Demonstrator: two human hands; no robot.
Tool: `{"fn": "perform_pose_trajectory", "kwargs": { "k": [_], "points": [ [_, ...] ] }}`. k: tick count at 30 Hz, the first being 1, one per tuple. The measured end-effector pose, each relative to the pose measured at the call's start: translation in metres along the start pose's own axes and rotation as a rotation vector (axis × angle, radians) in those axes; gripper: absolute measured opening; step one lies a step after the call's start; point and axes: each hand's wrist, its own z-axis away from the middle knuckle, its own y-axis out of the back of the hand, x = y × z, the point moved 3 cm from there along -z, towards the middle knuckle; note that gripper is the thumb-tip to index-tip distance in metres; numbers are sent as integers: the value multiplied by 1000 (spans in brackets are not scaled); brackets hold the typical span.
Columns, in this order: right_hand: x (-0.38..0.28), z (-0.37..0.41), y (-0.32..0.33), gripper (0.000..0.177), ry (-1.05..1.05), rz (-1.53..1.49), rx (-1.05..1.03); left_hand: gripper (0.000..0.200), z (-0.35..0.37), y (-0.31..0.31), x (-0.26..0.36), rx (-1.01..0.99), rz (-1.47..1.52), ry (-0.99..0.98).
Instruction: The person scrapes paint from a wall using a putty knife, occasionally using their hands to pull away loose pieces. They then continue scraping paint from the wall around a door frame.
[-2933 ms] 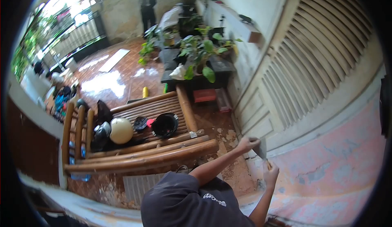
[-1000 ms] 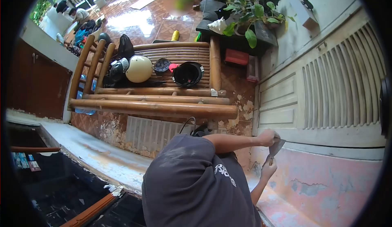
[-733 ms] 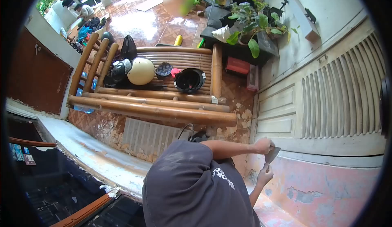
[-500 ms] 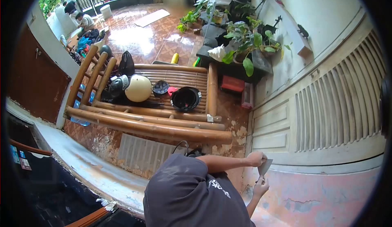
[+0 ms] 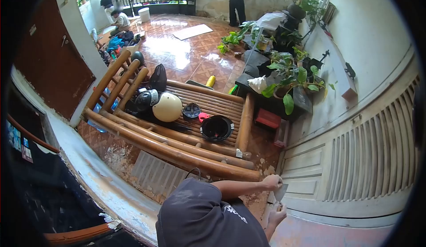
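Note:
A putty knife with a flat grey blade is between my two hands, its wide end up and narrowing downward. My left hand has its fingers closed at the blade's upper edge. Just below, my right hand grips the narrow handle end. Both arms reach to the right from a dark shirt, close to the pale wooden door and the pink wall. Whether a second tool is in the left hand is too small to tell.
A bamboo bench carries helmets and a cap. Beyond it are potted plants, a red box, a white board and a bucket. One person stands at the back; others are at the far left.
The view has turned, so the bench and plants lie farther right and lower. The standing person shows more fully. My hands, still at the putty knife, appear slightly lower and to the left.

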Motion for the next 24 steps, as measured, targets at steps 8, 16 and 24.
{"fn": "perform_pose_trajectory", "kwargs": {
  "k": [8, 16, 24],
  "points": [
    [-27, -30, -14, 23, -52, -1, -78, 24, -17, 19, -3, 100, 109, -38],
    [3, -23, -15, 27, -177, -38, -225, 22, -13, 7, 2, 21, 134, 6],
    [30, -7, -13, 31, -131, -79, -197, 22, -4, -4, 5, -50, 45, -30]
  ]
}}
